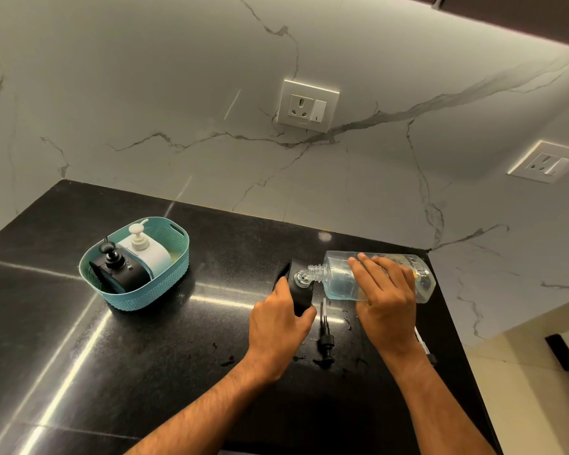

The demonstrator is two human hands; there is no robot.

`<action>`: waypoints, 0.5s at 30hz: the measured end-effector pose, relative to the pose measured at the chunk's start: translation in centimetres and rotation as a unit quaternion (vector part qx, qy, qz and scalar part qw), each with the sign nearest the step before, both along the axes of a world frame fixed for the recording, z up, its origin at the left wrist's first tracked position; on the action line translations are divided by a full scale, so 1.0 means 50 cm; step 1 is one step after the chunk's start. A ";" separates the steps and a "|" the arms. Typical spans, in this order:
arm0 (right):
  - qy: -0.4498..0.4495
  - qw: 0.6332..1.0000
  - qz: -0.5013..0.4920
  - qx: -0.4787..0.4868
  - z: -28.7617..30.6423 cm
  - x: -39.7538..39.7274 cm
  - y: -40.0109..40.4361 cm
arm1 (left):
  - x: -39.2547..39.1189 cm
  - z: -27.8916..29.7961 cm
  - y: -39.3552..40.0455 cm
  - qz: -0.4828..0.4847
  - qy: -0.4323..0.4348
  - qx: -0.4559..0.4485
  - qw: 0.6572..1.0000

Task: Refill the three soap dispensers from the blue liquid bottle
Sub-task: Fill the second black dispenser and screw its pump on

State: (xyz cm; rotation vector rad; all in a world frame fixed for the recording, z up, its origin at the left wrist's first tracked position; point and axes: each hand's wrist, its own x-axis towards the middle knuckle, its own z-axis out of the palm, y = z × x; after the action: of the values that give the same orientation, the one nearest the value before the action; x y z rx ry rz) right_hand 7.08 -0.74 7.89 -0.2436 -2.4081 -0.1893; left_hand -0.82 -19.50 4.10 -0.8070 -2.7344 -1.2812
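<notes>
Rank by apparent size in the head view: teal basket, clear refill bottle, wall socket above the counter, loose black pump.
1. teal basket
2. clear refill bottle
3. wall socket, farther away, so unsure against the bottle
4. loose black pump

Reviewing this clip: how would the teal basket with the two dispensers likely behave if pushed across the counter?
The teal basket probably slides easily, since the black counter looks polished. Its thin woven-pattern plastic wall may flex slightly. The black dispenser and the white dispenser stand taller than the rim, so a sharp shove could rock them.
</notes>
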 end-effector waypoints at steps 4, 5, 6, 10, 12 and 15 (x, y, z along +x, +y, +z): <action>0.002 1.000 0.003 -0.005 0.000 0.001 0.000 | 0.000 0.001 0.001 -0.004 -0.005 0.000 1.000; 0.003 1.000 0.004 -0.007 0.000 0.001 0.000 | -0.001 0.000 0.001 -0.004 -0.006 0.002 1.000; 0.004 1.000 0.005 -0.010 -0.001 0.001 0.000 | -0.001 0.000 0.002 -0.005 -0.006 0.005 1.000; 0.004 1.000 0.007 -0.025 -0.005 0.000 0.001 | -0.002 -0.003 0.002 -0.006 -0.001 0.008 1.000; 0.006 0.999 0.008 -0.037 -0.006 0.000 0.000 | -0.002 -0.006 0.002 -0.007 -0.001 0.010 1.000; 0.010 0.998 0.012 -0.064 -0.010 -0.001 -0.004 | -0.002 -0.010 0.003 -0.013 -0.011 0.021 1.000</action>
State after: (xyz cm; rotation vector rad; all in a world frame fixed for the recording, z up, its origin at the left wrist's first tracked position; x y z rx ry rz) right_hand 7.04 -0.93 7.41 -0.2732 -2.4059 -0.0209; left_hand -0.89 -19.34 3.59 -0.8335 -2.7135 -1.3548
